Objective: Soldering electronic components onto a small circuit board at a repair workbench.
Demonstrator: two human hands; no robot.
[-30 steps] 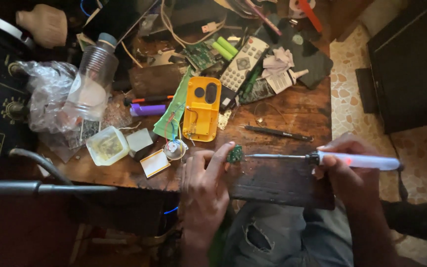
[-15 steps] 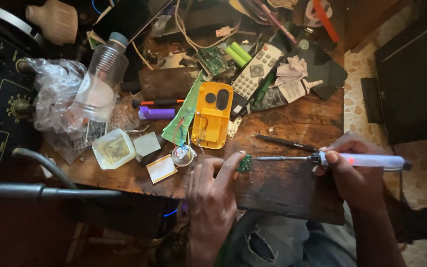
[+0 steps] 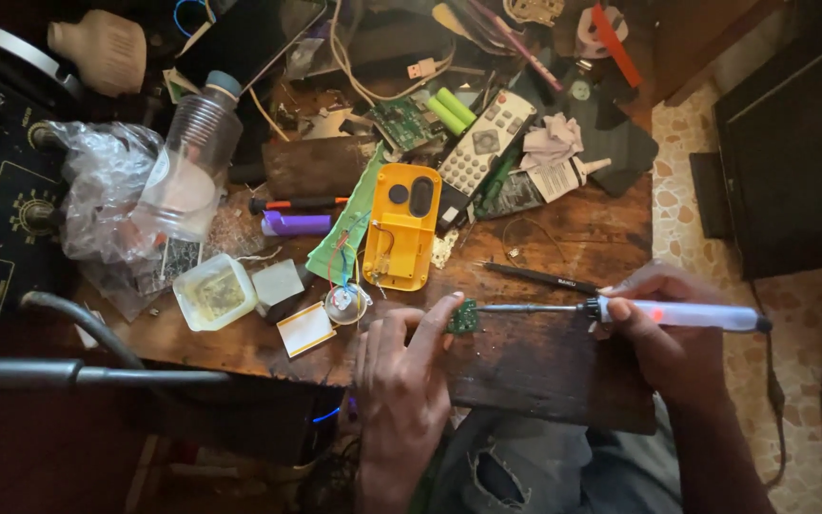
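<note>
My left hand [image 3: 401,376] lies on the wooden workbench [image 3: 525,362], its index finger pressing a small green circuit board [image 3: 464,317] against the wood. My right hand [image 3: 663,328] grips a white soldering iron [image 3: 687,313] with an orange light on its handle. The iron's metal tip points left and touches the small board. A yellow plastic casing [image 3: 401,227] with wires lies just beyond the board, next to a green circuit strip [image 3: 344,233].
A black pen-like tool [image 3: 539,278], grey remote [image 3: 484,143], green batteries [image 3: 452,110], purple marker [image 3: 295,224], clear plastic bottle [image 3: 192,157], small tub [image 3: 213,292] and crumpled plastic bag [image 3: 102,190] clutter the bench. Black equipment with knobs [image 3: 2,219] stands left. Tiled floor [image 3: 706,171] lies right.
The view has shifted slightly. Both hands stay in place, the finger on the small board and the iron's tip against it.
</note>
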